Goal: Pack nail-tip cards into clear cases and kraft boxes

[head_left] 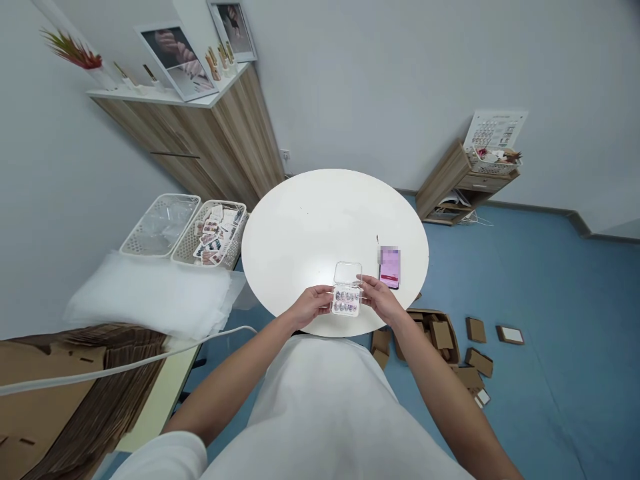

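Note:
Between my two hands, over the near part of the round white table (295, 227), is a small clear plastic box (346, 308) with its lid raised. Two rows of shiny, decorated press-on nails (345, 295) lie inside it. My left hand (311, 307) grips the box's left side, fingers closed on the edge. On the right side, my right hand (379, 298) holds it too, a finger close to the lid's hinge. A phone (389, 267) with a pink screen lies on the table just beyond my right hand.
White baskets (165, 227) stand left of the table, one holding nail packs (217, 235). Bubble wrap (150, 297) and flat cardboard (55, 393) lie nearer. A white cable (150, 360) crosses at left. Small brown boxes (479, 362) lie on the floor at right.

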A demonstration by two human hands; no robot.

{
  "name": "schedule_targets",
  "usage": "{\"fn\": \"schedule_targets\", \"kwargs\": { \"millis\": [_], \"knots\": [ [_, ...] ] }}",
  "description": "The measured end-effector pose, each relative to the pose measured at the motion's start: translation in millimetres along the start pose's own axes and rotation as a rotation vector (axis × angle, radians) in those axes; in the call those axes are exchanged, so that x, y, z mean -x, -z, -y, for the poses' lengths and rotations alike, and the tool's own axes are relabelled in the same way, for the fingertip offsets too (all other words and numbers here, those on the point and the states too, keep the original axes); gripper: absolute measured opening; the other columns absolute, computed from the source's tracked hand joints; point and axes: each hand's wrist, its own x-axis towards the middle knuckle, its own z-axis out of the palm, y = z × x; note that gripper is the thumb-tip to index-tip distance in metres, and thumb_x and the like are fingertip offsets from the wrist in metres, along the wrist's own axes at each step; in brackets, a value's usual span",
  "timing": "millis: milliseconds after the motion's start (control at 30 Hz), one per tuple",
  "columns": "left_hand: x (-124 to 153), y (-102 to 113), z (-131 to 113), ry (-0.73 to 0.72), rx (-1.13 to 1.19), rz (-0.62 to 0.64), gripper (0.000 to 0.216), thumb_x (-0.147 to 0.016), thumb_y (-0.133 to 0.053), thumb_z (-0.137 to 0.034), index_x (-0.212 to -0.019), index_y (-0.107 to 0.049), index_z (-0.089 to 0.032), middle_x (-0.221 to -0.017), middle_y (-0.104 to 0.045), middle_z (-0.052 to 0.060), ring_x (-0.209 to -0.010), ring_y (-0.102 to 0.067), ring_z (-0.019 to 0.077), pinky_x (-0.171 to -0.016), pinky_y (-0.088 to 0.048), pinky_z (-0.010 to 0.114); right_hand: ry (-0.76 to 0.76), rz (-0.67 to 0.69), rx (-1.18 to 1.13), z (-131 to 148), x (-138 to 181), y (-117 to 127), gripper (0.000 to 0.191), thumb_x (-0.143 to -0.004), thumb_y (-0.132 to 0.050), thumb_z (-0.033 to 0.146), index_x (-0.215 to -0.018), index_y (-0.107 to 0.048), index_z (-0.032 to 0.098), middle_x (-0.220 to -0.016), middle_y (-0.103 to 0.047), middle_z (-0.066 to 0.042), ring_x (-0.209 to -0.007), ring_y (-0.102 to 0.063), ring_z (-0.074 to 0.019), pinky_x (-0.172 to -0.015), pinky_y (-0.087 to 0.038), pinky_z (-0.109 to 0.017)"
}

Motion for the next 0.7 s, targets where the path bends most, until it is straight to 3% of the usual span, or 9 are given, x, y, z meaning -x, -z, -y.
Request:
{"fn": "schedule_targets", "kwargs": {
  "millis": [700],
  "knots": [
    [39, 21, -43, -0.013, -0.110, 0.152, 0.037, -0.064, -0.072, -0.035, -0.094, -0.064, -0.015, -0.086, -0.066, 0.009, -0.076, -0.060, 0.0158, -0.073, -0.044, 0.031, 0.066, -0.202, -0.102, 8, 26, -72, 0.037, -0.069, -0.064, 0.044, -0.098, -0.057, 0.024, -0.090, -0.067, -0.006, -0.070, -0.061, -0.0151, -0.068, -0.047, -0.030]
  ]
}}
